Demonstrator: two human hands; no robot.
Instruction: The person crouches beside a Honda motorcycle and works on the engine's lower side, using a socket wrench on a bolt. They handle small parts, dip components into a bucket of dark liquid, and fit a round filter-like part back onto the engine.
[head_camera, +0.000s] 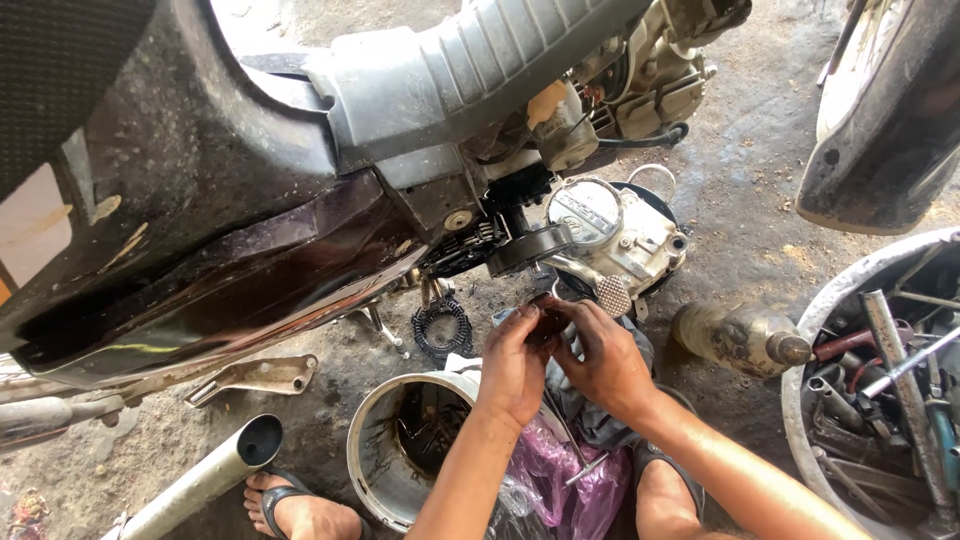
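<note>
a dark motorcycle body (200, 200) with a grey ribbed seat (480, 60) fills the upper left, tilted over bare, oily ground (750, 150). its silver engine case (625, 235) sits near the middle, just above the hands. at the right edge a round grey tub (850, 290) holds a heap of metal tools, and a second dark fender (880, 130) hangs above it. a white bucket (365, 450) with dark oil residue stands below the engine, next to a pink plastic bag (560, 470). a grimy bottle (740, 338) lies on its side between the engine and the tub. a silver pipe (205, 480) lies lower left, beside a sandalled foot (295, 510). a black toothed ring (442, 325) rests on the ground. the left hand (512, 365) and right hand (605, 355) meet close together, fingers curled around a small dark part (547, 320) held between them, just under the engine's footpeg (613, 294).
</note>
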